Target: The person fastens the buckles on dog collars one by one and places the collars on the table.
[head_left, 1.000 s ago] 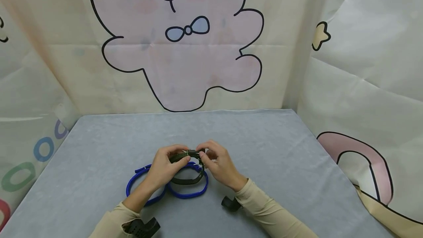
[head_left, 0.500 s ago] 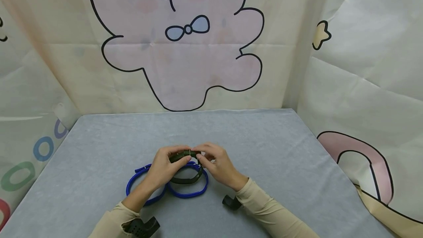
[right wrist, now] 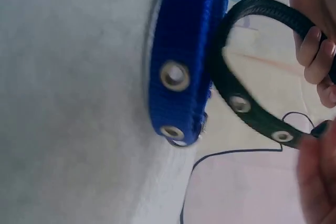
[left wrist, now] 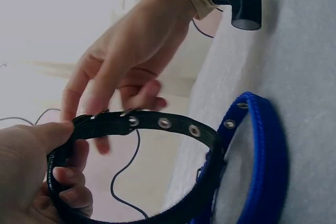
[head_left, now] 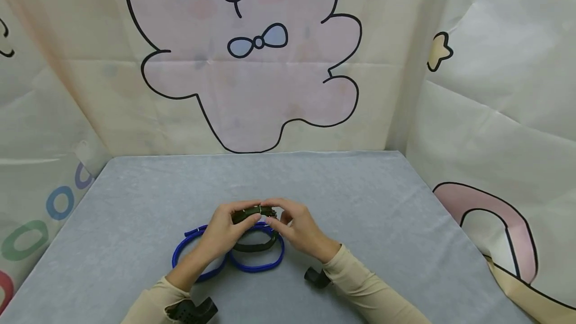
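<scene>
A dark green collar (head_left: 254, 247), with metal eyelets and a buckle, is held up in a loop. My left hand (head_left: 227, 226) grips one side of it, thumb over the strap and fingers curled behind, plain in the left wrist view. At the buckle end, the extended fingers of my right hand (left wrist: 126, 51) reach across the strap, while the thumb looks apart from it. Those fingertips are blurred, and any contact is hard to judge. Below lie two blue collars: one left (head_left: 177, 251), partly behind my left forearm, and one right (head_left: 265, 267), under the green collar.
A grey-blue cloth (head_left: 360, 194) covers the table. Printed curtains (head_left: 315, 94) rise behind and along both sides. A black wrist camera (head_left: 193, 310) sits on my left sleeve, and another black wrist camera (head_left: 316, 278) is on the right one.
My right thumb and fingers have spread apart at the buckle end, where they were closer together before. My left hand still holds the green collar. The blue collars have stayed put.
</scene>
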Demonstrator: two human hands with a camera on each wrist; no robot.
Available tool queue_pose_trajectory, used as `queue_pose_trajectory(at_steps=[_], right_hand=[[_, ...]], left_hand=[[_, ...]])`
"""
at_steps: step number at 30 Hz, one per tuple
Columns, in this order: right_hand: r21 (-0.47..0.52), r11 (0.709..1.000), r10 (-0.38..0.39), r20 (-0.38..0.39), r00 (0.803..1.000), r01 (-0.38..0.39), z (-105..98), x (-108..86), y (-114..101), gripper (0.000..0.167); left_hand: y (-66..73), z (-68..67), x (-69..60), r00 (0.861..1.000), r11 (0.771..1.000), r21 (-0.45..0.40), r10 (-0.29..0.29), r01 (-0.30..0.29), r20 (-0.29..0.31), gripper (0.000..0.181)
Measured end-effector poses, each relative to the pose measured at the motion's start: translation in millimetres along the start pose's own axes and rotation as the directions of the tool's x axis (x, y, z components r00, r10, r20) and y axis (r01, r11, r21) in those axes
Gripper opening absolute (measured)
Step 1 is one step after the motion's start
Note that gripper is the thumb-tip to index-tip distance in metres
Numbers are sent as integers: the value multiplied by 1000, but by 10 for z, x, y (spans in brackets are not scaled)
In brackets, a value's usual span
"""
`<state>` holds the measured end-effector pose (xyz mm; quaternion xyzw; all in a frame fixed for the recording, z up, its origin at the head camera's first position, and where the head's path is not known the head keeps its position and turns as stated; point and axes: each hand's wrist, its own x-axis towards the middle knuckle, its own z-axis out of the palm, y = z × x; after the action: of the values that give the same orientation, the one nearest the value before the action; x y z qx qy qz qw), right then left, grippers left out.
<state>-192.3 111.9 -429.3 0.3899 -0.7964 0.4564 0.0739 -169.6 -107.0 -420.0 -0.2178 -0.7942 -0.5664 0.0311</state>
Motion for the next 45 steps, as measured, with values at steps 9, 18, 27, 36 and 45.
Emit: queue_pose_trajectory(at_steps=[9, 18, 27, 36, 45], right_hand=[[-37, 993, 113, 34, 993, -112, -163, 12, 47, 41], [74, 971, 223, 47, 974, -226, -340, 45, 93, 28], [181, 936, 294, 68, 953, -302, -394, 81, 195, 27], [237, 908, 333, 90, 938, -345, -467, 94, 278, 32], [263, 856, 380, 264, 886, -446, -613, 80, 318, 43]], left_hand=[[2, -154, -14, 997, 997, -5, -73, 73, -32, 34], [-16, -212, 28, 983, 980, 107, -173, 166, 57, 39], [-56, -206, 46, 983, 988, 101, -132, 120, 129, 50], [-129, -175, 71, 984, 995, 29, -101, 98, 148, 58], [-147, -174, 65, 972, 994, 16, -106, 105, 210, 70]])
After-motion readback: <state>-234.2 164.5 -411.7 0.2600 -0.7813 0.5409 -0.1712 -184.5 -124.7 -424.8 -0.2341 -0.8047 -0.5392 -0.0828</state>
